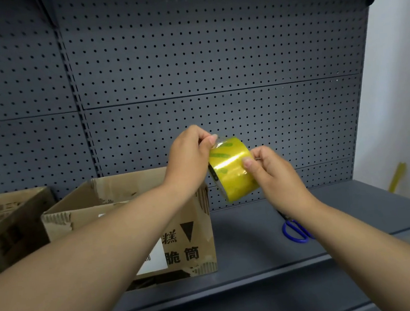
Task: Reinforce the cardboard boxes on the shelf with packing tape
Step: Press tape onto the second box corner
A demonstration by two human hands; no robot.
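Cardboard box (195,214) stands open at lower left on the shelf (246,247). At centre, my left hand (189,157) pinches the tape roll (233,170) at its free end, and my right hand (276,173) clamps the roll. Step judged: starting a strip. Next: draw a length toward the box. Scissors (295,230) lie at lower right.

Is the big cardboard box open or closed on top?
Open. Nothing covers the top of the cardboard box. Its inside back wall shows, and its top edges look torn.
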